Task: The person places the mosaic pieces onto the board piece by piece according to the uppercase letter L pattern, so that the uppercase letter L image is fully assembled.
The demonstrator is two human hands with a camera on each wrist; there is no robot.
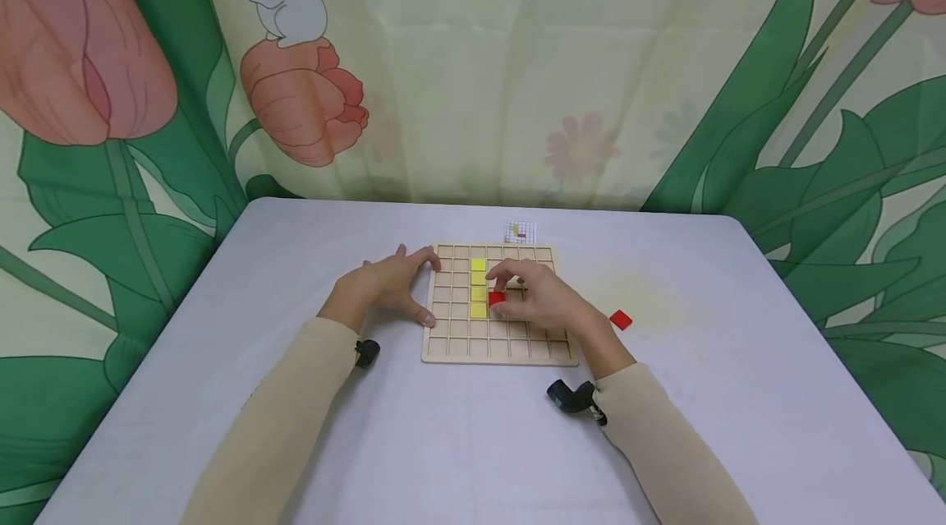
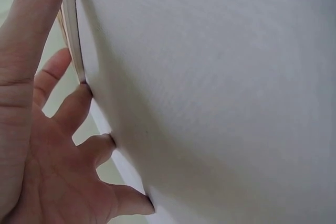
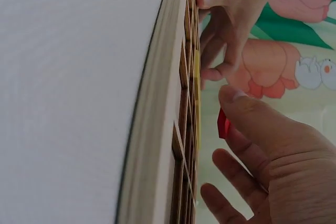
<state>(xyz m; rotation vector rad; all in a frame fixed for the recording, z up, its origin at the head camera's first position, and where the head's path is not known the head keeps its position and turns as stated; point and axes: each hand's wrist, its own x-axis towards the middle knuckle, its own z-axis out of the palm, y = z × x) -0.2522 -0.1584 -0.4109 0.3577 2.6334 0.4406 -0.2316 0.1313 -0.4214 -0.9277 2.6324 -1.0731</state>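
Note:
A square wooden grid board (image 1: 452,349) lies on the white table. Yellow square tiles (image 1: 479,292) form a column in its cells. My right hand (image 1: 543,295) pinches a red square tile (image 1: 497,297) between thumb and fingers, just right of that column. In the right wrist view the red tile (image 3: 223,124) is held a little off the board's surface. My left hand (image 1: 390,283) rests at the board's left edge, thumb and fingertips spread and touching it. The left wrist view shows its fingers (image 2: 73,109) against the table and board edge.
Another red tile (image 1: 621,320) lies on the table right of the board. Behind the board's far edge is a small card (image 1: 521,232) printed with a coloured grid. A patterned curtain (image 1: 473,73) hangs behind the table (image 1: 473,443).

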